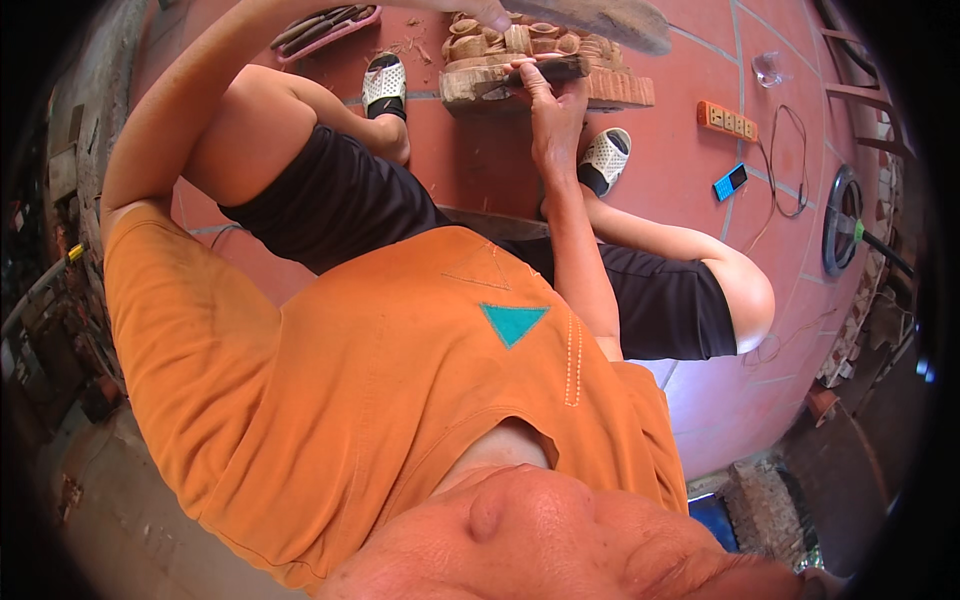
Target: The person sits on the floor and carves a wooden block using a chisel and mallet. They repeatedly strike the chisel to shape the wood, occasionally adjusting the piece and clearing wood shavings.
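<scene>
Orange shirt (330, 350), fingers (528, 76) on carved wood block (500, 75)

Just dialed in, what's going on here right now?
A person in an orange shirt sits on a red tiled floor with a carved wooden block between the feet. The right hand rests its fingers on the block's near edge and seems to steady a thin tool against it. The left hand is at the top edge, raised over the carving with a flat wooden mallet. A power strip and a small blue phone lie to the right.
</scene>
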Demonstrator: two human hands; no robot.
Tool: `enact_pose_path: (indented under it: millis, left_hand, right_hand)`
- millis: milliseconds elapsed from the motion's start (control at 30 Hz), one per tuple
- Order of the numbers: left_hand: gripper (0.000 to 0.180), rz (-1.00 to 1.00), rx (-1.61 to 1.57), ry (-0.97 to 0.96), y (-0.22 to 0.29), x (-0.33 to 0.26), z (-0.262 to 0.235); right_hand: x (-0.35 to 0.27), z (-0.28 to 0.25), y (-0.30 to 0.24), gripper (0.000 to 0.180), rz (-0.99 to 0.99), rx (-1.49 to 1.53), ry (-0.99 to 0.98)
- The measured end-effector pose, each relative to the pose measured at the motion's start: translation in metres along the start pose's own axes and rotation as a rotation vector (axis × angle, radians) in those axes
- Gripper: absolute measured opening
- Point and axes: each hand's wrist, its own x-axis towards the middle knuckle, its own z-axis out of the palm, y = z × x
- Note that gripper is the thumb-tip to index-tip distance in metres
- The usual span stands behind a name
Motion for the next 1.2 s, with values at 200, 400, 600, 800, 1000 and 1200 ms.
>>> enact_pose_path:
  millis: [200,400,600,800,1000,1200]
  left_hand:
    - [0.078,0.221,-0.013,0.164,-0.011,0.001,0.016]
    - [0.078,0.283,-0.053,0.187,0.0,-0.003,0.016]
    - [0.076,0.224,-0.079,0.088,0.004,-0.003,0.014]
    - [0.075,0.133,-0.237,-0.013,0.014,-0.005,0.013]
    - [0.075,0.156,-0.198,-0.002,0.026,-0.005,0.014]
    - [0.071,0.136,0.013,-0.19,0.022,-0.003,0.007]
  right_hand:
    - [0.0,0.002,0.003,0.018,-0.05,0.043,0.01]
    - [-0.001,0.003,0.003,0.018,-0.09,0.019,0.005]
    - [-0.002,0.006,0.012,0.019,-0.14,-0.007,0.021]
    - [-0.008,0.013,0.006,0.02,-0.245,-0.199,0.021]
    - [-0.014,0.019,-0.006,0.024,-0.243,-0.334,0.022]
    - [-0.01,0.021,-0.006,0.025,-0.383,-0.36,0.001]
